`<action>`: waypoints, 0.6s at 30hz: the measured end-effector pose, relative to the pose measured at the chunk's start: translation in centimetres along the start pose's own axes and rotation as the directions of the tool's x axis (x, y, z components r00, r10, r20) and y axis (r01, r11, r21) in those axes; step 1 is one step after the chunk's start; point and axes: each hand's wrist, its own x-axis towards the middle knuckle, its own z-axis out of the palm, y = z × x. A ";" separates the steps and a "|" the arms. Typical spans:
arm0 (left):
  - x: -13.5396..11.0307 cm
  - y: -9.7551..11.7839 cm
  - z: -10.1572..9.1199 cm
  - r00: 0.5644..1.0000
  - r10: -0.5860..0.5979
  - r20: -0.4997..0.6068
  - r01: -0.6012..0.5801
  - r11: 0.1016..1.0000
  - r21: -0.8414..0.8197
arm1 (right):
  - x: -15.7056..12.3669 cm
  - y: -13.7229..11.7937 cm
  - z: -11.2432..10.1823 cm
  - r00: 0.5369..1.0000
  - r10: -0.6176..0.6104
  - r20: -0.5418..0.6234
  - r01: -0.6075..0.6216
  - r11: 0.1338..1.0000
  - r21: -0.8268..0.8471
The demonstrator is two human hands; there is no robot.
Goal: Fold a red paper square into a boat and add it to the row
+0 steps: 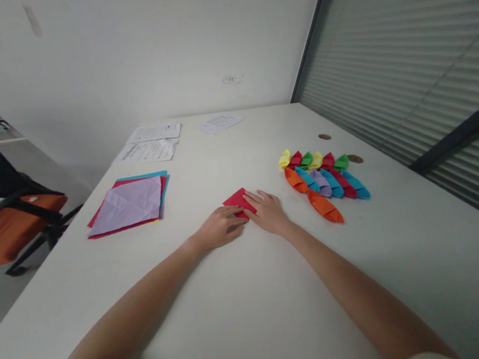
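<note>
A folded piece of red origami paper [235, 198] lies on the white table [219, 317] in front of me, partly covered by my hands. My left hand [222, 226] is at its near left side, fingers bent and closed on the lower edge. From the right, my right hand [267, 212] rests on the paper, its fingers stretched out and apart. The two hands nearly meet at the near edge, where the fingers hide the paper's lower part.
At left lies a stack of square paper sheets with a creased purple sheet [132, 204] on top. Several folded colored paper pieces [322, 180] stand in rows at right. Printed sheets [147, 150] lie farther back. An orange chair [19, 223] is beyond the left edge; blinds [414, 55] line the right.
</note>
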 end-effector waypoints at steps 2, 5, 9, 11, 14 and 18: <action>0.0 0.0 0.0 1.000 0.000 0.003 0.000 1.000 0.003 | 0.0 0.0 0.1 1.000 -0.001 -0.003 0.001 1.000 -0.005; 0.0 0.0 0.0 1.000 0.002 -0.002 -0.002 1.000 0.004 | 0.0 0.0 0.1 1.000 -0.005 -0.001 0.005 1.000 -0.008; -0.1 -0.1 0.2 1.000 0.007 -0.019 -0.007 1.000 0.004 | 0.0 0.0 0.1 1.000 0.000 0.003 0.000 1.000 -0.005; -0.1 -0.1 0.2 1.000 0.009 -0.021 -0.008 1.000 0.005 | 0.0 0.0 0.1 1.000 -0.001 0.004 0.001 1.000 -0.003; -0.1 -0.1 0.1 1.000 0.011 -0.009 -0.011 1.000 0.008 | 0.0 0.0 0.1 1.000 -0.002 0.004 0.002 1.000 -0.004; -0.1 0.0 -0.1 1.000 0.010 -0.012 -0.010 1.000 0.009 | 0.0 0.0 0.0 1.000 -0.001 0.009 0.001 1.000 -0.006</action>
